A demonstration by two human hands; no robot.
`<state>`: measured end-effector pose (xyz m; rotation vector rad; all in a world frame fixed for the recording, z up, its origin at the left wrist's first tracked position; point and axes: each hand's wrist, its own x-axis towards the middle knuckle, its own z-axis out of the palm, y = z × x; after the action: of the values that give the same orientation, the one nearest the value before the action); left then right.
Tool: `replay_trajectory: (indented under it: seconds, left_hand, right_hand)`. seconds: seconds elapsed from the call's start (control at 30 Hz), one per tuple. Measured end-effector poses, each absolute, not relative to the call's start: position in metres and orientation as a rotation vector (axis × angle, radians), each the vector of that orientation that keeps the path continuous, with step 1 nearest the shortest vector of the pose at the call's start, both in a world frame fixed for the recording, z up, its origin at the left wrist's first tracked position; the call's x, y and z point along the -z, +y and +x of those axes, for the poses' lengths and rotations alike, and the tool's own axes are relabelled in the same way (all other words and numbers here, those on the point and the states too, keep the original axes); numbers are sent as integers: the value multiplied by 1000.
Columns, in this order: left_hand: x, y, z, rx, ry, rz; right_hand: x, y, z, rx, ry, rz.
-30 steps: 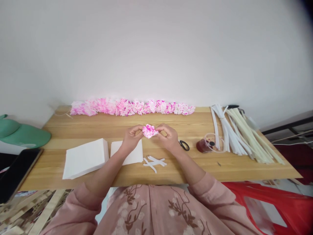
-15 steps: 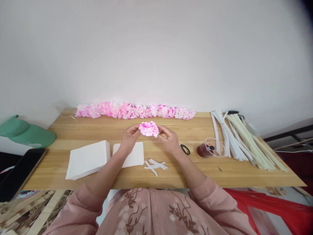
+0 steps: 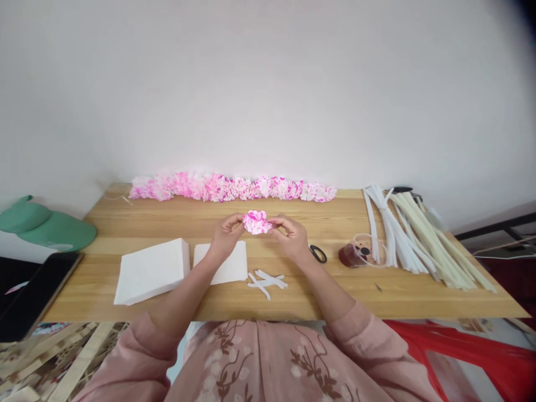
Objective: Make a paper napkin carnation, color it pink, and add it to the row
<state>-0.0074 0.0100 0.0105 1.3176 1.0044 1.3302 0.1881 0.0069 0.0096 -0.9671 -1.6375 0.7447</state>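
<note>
Two hands pinching – left hand (image 3: pixel 223 241) and right hand (image 3: pixel 292 241) clamped on opposite edges of the pink-and-white ruffle (image 3: pixel 257 223). Now presents narrower, top tuft up – shaping likely unfinished.

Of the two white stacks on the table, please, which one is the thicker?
The thicker one is the left stack, nearer to the black phone. Its side stands clearly taller than that of the thin stack, which the left forearm partly hides.

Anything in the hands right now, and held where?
Yes: a pink-and-white flower, its left edge in the left hand's fingertips, its right edge in the right hand's.
</note>
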Motion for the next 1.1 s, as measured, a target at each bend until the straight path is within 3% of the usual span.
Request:
replay_trajectory:
  seconds: [1.1]
  left_hand:
    - [-5, 13, -3, -1356, 966, 1191]
  right_hand:
    - [-4, 11, 186, -794, -1597, -1050]
